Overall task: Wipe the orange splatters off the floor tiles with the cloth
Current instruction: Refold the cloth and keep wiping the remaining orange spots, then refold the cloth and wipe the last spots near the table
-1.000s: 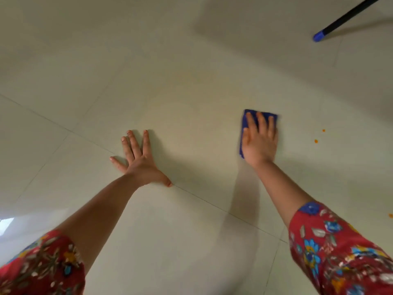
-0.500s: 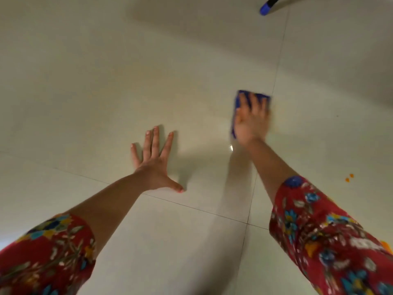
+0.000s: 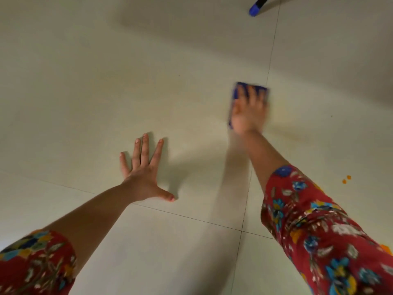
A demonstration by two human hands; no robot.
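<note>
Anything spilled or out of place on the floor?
Yes: two small orange splatters sit on the pale tile at right, apart from the blue cloth under the right hand, so not yet wiped.

The floor is laid with large, glossy, pale cream square tiles [image 3: 102, 86] divided by thin dark grout lines. One grout line [image 3: 274, 37] runs from the far edge toward the right hand [image 3: 248, 111] and shows again nearer than it. A second grout line [image 3: 202, 218] runs just nearer than the left hand [image 3: 141, 177], and the two cross between the forearms. Beyond the right hand, a black pole with a bright blue end [image 3: 254, 10] lies at the far edge. Well beyond both hands a broad darker band of shadow [image 3: 212, 35] crosses the tiles; the light is soft and dim.
</note>
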